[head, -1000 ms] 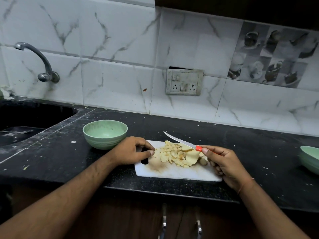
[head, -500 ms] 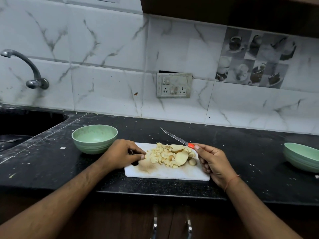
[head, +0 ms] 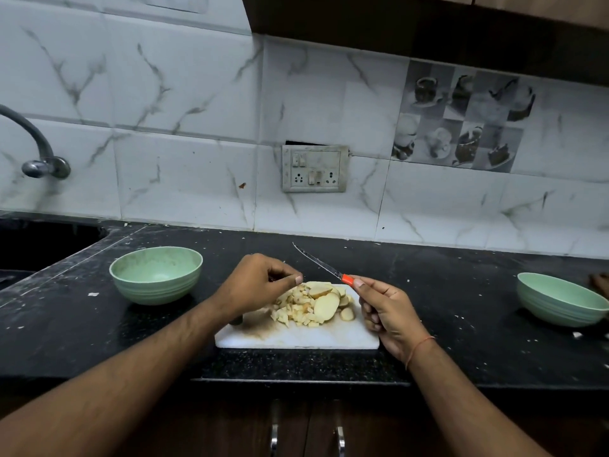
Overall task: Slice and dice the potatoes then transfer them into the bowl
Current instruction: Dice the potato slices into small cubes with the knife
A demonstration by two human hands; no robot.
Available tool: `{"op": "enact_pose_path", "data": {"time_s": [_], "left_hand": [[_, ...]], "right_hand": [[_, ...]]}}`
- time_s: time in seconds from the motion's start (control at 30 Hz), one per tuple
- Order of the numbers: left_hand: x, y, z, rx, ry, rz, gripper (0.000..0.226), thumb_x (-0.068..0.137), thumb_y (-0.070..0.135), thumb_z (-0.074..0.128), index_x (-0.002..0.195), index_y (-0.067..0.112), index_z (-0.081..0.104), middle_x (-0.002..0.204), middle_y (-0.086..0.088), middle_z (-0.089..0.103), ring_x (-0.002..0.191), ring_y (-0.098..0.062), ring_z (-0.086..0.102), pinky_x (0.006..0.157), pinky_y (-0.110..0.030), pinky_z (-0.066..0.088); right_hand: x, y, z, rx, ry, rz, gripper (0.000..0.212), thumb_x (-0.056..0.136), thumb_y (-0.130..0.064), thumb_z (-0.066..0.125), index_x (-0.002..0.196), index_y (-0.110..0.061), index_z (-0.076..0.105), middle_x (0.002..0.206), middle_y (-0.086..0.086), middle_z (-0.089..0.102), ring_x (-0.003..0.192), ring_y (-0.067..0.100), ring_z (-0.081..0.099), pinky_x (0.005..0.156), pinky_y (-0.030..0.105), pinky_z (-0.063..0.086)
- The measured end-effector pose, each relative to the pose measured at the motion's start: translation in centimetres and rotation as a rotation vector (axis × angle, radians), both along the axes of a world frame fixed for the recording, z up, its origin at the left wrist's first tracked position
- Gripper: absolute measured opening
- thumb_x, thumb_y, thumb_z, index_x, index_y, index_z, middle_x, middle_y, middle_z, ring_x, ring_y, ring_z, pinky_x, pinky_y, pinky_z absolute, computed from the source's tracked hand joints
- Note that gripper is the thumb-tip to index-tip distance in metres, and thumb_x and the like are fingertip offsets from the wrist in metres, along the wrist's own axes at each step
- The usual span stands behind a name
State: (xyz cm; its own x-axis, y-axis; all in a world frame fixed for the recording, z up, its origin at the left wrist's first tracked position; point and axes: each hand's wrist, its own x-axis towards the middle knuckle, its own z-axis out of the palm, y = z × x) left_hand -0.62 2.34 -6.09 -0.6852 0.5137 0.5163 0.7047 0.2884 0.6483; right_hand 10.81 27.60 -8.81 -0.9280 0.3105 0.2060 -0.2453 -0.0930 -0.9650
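At the far left your sink (head: 39, 245) is a dark recess cut off by the frame edge, and the tap (head: 36, 150) above it loses its spout out of view. One green bowl (head: 156, 274) stands on the black counter (head: 445, 291) left of the board, apart from it, with nothing in it that you can make out. Your left hand (head: 257, 285) hovers over the left end of the white cutting board (head: 296, 338), fingers curled with thumb and forefinger tips drawn together at the pile's edge; whether they pinch a piece is too small to tell. That hand hides the board's far left corner, and something dark shows under the wrist that you cannot identify. The potatoes (head: 313, 306) lie in one heap on the board: many small dice on the left, too blurred to count, and about five rounder slices on the right. Your right hand (head: 385, 308) grips one knife (head: 321, 263) by its orange handle, mostly buried in the fist, the blade raised and pointing away to the left above the counter, clear of the heap. One wall socket plate (head: 314, 168) sits behind. A second green bowl (head: 560, 300) stands well apart at the right, its rim clipped by the frame, with a brownish shape (head: 599, 282) just beyond it too cropped to name
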Motion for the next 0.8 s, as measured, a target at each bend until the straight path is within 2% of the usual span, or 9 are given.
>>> {"op": "enact_pose_path", "data": {"time_s": [0.1,0.17,0.27,0.37,0.5,0.6,0.7,0.73,0.8], "left_hand": [[-0.1,0.9,1.5,-0.083,0.029,-0.092,0.016,0.085,0.02,0.089,0.099,0.027,0.086,0.091,0.019,0.08,0.085,0.004,0.075,0.075,-0.011,0.054],[0.0,1.6,2.1,-0.14,0.055,-0.11,0.017,0.083,0.023,0.091,0.098,0.026,0.087,0.09,0.019,0.08,0.085,0.005,0.075,0.074,-0.009,0.053],[0.4,2.7,3.0,-0.287,0.102,-0.091,0.026,0.085,0.049,0.086,0.103,0.031,0.085,0.093,0.022,0.08,0.086,0.008,0.073,0.078,-0.014,0.057],[1.3,4.4,3.1,-0.513,0.22,-0.012,0.054,0.08,0.072,0.077,0.111,0.028,0.083,0.099,0.018,0.08,0.087,0.004,0.071,0.081,-0.022,0.058],[2.3,6.8,2.2,-0.715,0.292,0.107,0.079,0.07,0.075,0.081,0.13,0.025,0.072,0.113,0.011,0.077,0.104,-0.013,0.07,0.086,-0.033,0.058],[2.5,7.6,2.4,-0.68,0.282,0.138,0.068,0.07,0.063,0.086,0.123,0.024,0.072,0.107,0.008,0.077,0.1,-0.016,0.069,0.078,-0.031,0.055],[2.5,7.6,2.7,-0.546,0.2,0.107,0.036,0.069,0.052,0.087,0.09,0.027,0.072,0.077,0.011,0.07,0.072,-0.007,0.064,0.062,-0.029,0.052],[2.5,7.4,2.8,-0.499,0.159,0.091,0.032,0.07,0.049,0.086,0.09,0.027,0.074,0.077,0.012,0.071,0.071,-0.004,0.065,0.063,-0.029,0.054],[2.4,6.4,3.3,-0.416,0.075,0.062,0.044,0.073,0.047,0.085,0.112,0.029,0.078,0.094,0.014,0.078,0.086,-0.001,0.072,0.079,-0.03,0.062]], "right_hand": [[-0.1,0.1,0.0,-0.029,-0.001,-0.005,0.023,0.09,-0.024,0.075,0.111,-0.015,0.08,0.059,0.002,0.039,0.046,0.009,0.026,0.04,0.021,0.022],[-0.2,0.2,0.0,-0.049,-0.002,-0.008,0.022,0.091,-0.023,0.075,0.111,-0.014,0.08,0.059,0.002,0.039,0.046,0.009,0.026,0.039,0.02,0.023],[-0.3,0.3,0.0,-0.077,-0.001,-0.006,0.022,0.092,-0.022,0.074,0.112,-0.013,0.08,0.059,0.002,0.038,0.045,0.008,0.026,0.038,0.02,0.023],[-0.5,0.2,0.1,-0.097,-0.006,-0.001,0.025,0.089,-0.024,0.075,0.111,-0.013,0.08,0.058,0.001,0.037,0.044,0.007,0.025,0.039,0.02,0.02],[-0.5,0.3,0.1,-0.1,-0.014,-0.004,0.024,0.091,-0.023,0.074,0.112,-0.013,0.08,0.058,0.001,0.038,0.045,0.008,0.025,0.039,0.02,0.02],[-0.4,0.4,0.0,-0.111,-0.017,-0.008,0.021,0.094,-0.021,0.071,0.113,-0.012,0.079,0.058,0.001,0.037,0.046,0.008,0.026,0.039,0.02,0.02],[-0.2,0.4,0.1,-0.117,-0.015,-0.007,0.019,0.095,-0.021,0.071,0.11,-0.014,0.08,0.058,0.001,0.037,0.047,0.009,0.025,0.04,0.021,0.019],[-0.2,0.4,0.1,-0.12,-0.014,-0.009,0.018,0.095,-0.021,0.071,0.109,-0.014,0.08,0.058,0.001,0.037,0.047,0.008,0.025,0.04,0.021,0.019],[-0.2,0.4,0.1,-0.126,-0.011,-0.01,0.017,0.095,-0.02,0.071,0.108,-0.014,0.081,0.058,0.001,0.037,0.047,0.008,0.025,0.04,0.022,0.019]]}}
